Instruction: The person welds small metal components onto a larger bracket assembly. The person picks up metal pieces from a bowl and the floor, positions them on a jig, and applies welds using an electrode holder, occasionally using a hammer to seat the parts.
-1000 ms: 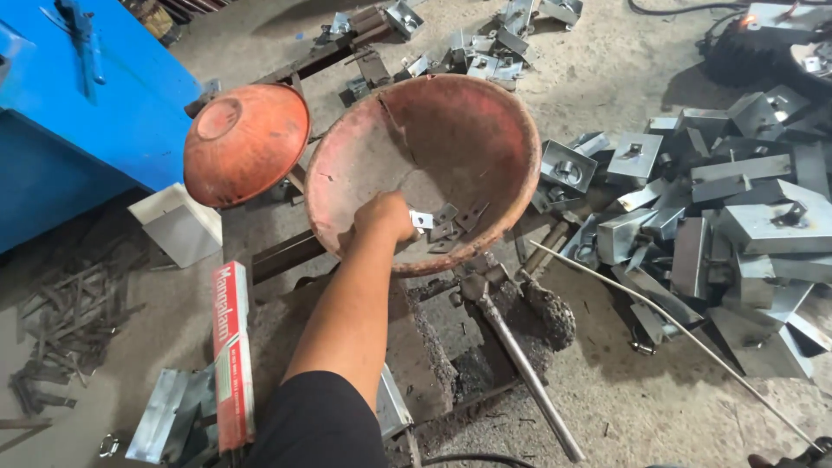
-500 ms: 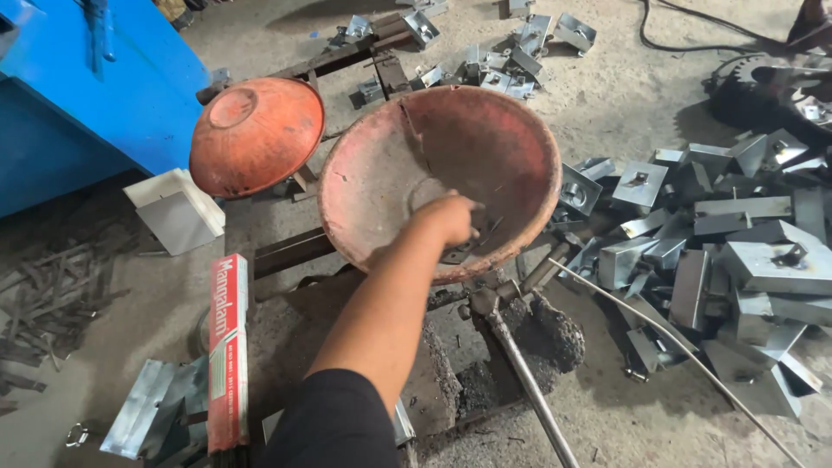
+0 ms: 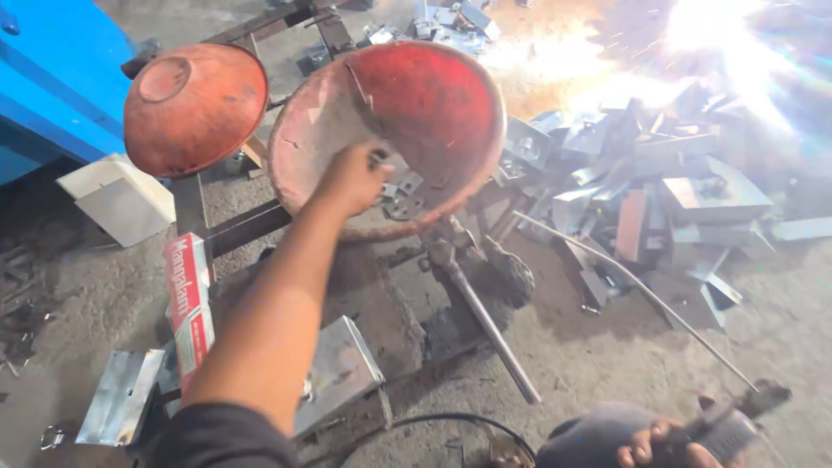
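Observation:
My left hand [image 3: 349, 179] reaches into a large worn red metal bowl [image 3: 433, 95] that stands tilted on a dark metal frame. Its fingers pinch a small grey metal piece [image 3: 379, 159], just above several similar loose pieces [image 3: 400, 198] in the bowl's bottom. At the lower edge, my right hand [image 3: 652, 444] grips the dark handle of a welding rod holder [image 3: 726, 425]. A long thin rod [image 3: 633, 290] runs from the holder up and left toward the bowl.
An orange bowl [image 3: 192, 106] lies upside down left of the red one. Right of the bowl is a heap of grey metal brackets [image 3: 659, 191], with bright glare [image 3: 719, 43] above it. A red box [image 3: 189, 299], metal plates [image 3: 342, 373], a steel bar [image 3: 485, 325] and a blue machine [image 3: 52, 78] surround me.
My left hand has shifted left inside the bowl and closed over the small pieces. Bright glare has flared up at the top right. My right hand with the holder has come into view.

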